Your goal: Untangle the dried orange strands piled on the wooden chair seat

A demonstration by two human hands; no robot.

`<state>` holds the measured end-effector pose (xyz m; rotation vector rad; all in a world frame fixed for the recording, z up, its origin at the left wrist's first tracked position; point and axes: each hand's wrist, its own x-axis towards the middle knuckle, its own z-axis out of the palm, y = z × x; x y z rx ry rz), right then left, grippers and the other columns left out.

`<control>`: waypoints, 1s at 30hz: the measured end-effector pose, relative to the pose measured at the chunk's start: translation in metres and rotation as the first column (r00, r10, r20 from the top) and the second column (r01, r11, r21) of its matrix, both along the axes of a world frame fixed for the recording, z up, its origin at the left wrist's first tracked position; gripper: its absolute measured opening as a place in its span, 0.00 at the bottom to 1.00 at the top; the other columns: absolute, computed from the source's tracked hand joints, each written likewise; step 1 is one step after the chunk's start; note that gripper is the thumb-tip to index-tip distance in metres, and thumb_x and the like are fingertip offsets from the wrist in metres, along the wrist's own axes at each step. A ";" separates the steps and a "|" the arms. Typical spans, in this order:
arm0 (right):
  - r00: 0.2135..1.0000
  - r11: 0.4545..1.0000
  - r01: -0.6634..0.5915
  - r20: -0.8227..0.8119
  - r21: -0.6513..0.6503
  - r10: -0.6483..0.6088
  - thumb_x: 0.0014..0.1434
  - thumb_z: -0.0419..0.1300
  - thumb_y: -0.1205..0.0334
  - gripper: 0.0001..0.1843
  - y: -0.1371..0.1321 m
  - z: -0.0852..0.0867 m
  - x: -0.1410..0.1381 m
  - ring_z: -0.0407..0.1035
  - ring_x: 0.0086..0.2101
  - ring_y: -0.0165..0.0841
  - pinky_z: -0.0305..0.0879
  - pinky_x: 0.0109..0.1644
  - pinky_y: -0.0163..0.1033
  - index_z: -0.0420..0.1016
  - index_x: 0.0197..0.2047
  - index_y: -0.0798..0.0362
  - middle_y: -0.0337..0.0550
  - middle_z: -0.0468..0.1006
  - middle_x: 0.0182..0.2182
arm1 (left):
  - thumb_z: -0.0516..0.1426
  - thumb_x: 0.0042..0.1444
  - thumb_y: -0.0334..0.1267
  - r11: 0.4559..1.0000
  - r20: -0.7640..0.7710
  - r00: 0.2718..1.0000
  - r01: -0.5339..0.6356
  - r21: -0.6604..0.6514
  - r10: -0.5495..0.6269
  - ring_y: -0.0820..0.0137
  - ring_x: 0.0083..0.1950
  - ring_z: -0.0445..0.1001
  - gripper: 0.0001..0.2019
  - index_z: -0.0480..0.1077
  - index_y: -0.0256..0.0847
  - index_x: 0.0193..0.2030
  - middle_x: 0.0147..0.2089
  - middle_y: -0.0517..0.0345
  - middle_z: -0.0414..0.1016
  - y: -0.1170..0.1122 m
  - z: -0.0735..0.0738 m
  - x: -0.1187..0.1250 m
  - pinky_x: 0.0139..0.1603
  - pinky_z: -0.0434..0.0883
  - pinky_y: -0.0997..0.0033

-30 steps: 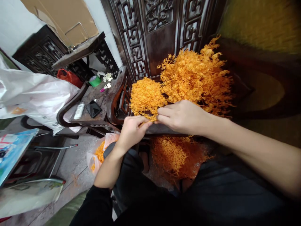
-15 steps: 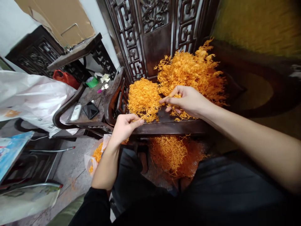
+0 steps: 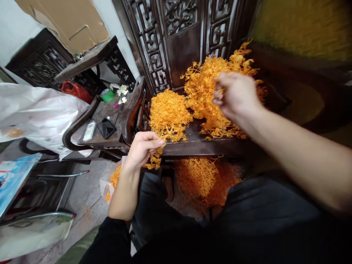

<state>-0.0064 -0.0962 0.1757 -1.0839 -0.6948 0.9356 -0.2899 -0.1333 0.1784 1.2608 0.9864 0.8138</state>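
Note:
Two heaps of orange stringy sprigs lie on a dark wooden seat [image 3: 198,145]: a dense small heap [image 3: 168,112] at the left and a big loose heap [image 3: 211,82] at the right. My left hand [image 3: 141,146] is closed on a small orange sprig [image 3: 155,159] at the seat's front edge. My right hand [image 3: 236,95] is raised over the big heap, its fingers curled and pinching orange strands there. More orange sprigs [image 3: 199,179] lie on the floor below the seat.
A carved dark wood screen [image 3: 176,40] stands behind the seat. To the left, a chair seat carries a black phone [image 3: 106,128] and a green tape roll [image 3: 107,94]. A white plastic bag [image 3: 38,110] lies further left. A clear bag with orange bits [image 3: 112,179] sits on the floor.
My right hand has left my left hand, risen and moved right into the big heap. My left hand has dropped slightly, a sprig now hanging from it.

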 end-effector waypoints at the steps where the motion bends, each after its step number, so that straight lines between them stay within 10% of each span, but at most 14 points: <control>1: 0.999 1.000 0.011 -0.030 -0.007 -0.011 0.63 0.64 0.65 0.11 0.005 -0.002 0.006 0.54 0.21 0.25 0.43 0.22 0.35 0.67 0.30 0.49 0.34 0.68 0.22 | 0.74 0.45 0.40 1.000 0.066 0.998 -0.015 -0.024 0.016 0.83 0.19 0.49 0.16 0.73 0.35 0.23 0.17 0.68 0.56 0.001 0.000 -0.001 0.23 0.46 0.77; 7: 0.915 0.864 -0.391 -0.030 -0.318 0.403 0.59 0.59 0.75 0.07 0.012 -0.032 -0.015 0.65 0.22 0.28 0.51 0.19 0.32 0.74 0.32 0.56 0.46 0.77 0.28 | 0.71 0.53 0.40 0.997 0.220 0.975 0.001 -0.071 0.014 0.86 0.19 0.47 0.13 0.74 0.34 0.30 0.19 0.69 0.57 0.012 -0.005 -0.001 0.21 0.47 0.80; 11: 0.917 0.784 -0.389 -0.122 -0.483 0.380 0.65 0.60 0.68 0.02 0.023 -0.062 -0.043 0.56 0.19 0.24 0.45 0.17 0.27 0.72 0.40 0.53 0.38 0.68 0.24 | 0.71 0.54 0.41 0.998 0.247 0.968 -0.017 -0.062 0.032 0.86 0.18 0.47 0.14 0.74 0.34 0.31 0.20 0.70 0.57 0.017 -0.005 0.000 0.21 0.48 0.81; 15: 0.907 0.682 -0.401 -0.159 -0.611 0.391 0.68 0.58 0.54 0.15 0.038 -0.089 -0.059 0.68 0.25 0.32 0.66 0.21 0.34 0.69 0.56 0.48 0.49 0.79 0.41 | 0.72 0.53 0.41 0.997 0.279 0.959 -0.035 -0.066 0.052 0.86 0.18 0.47 0.14 0.75 0.33 0.33 0.20 0.71 0.56 0.022 -0.006 -0.002 0.20 0.47 0.82; 18: 0.881 0.667 -0.451 -0.179 -0.594 0.437 0.69 0.55 0.44 0.29 0.044 -0.096 -0.068 0.78 0.47 0.44 0.80 0.38 0.49 0.62 0.69 0.43 0.56 0.74 0.63 | 0.72 0.53 0.41 0.994 0.309 0.947 -0.072 -0.077 0.092 0.86 0.18 0.47 0.14 0.75 0.34 0.34 0.21 0.71 0.56 0.027 -0.006 -0.005 0.19 0.48 0.82; 24: 0.850 0.726 -0.515 -0.167 -0.455 0.499 0.65 0.50 0.30 0.49 0.044 -0.073 -0.074 0.55 0.73 0.52 0.72 0.62 0.60 0.41 0.81 0.42 0.55 0.46 0.79 | 0.66 0.60 0.38 0.984 0.433 0.889 -0.091 -0.155 0.150 0.85 0.18 0.48 0.08 0.76 0.35 0.38 0.22 0.71 0.54 0.032 -0.004 -0.009 0.19 0.50 0.83; 27: 0.815 0.767 -0.535 0.022 -0.356 0.579 0.65 0.52 0.30 0.45 0.027 -0.063 -0.078 0.45 0.76 0.52 0.61 0.70 0.65 0.52 0.78 0.42 0.48 0.45 0.80 | 0.59 0.68 0.36 0.978 0.533 0.827 -0.089 -0.191 0.179 0.84 0.18 0.50 0.07 0.75 0.37 0.39 0.24 0.68 0.55 0.031 -0.001 -0.007 0.19 0.54 0.81; 30: 0.566 0.652 -0.714 0.339 -0.253 0.751 0.59 0.65 0.33 0.41 0.001 -0.058 -0.089 0.54 0.73 0.50 0.59 0.73 0.58 0.69 0.70 0.42 0.47 0.62 0.74 | 0.52 0.72 0.35 0.966 0.589 0.767 -0.179 -0.186 0.256 0.82 0.19 0.51 0.11 0.75 0.40 0.42 0.26 0.65 0.58 0.031 0.001 -0.005 0.19 0.56 0.81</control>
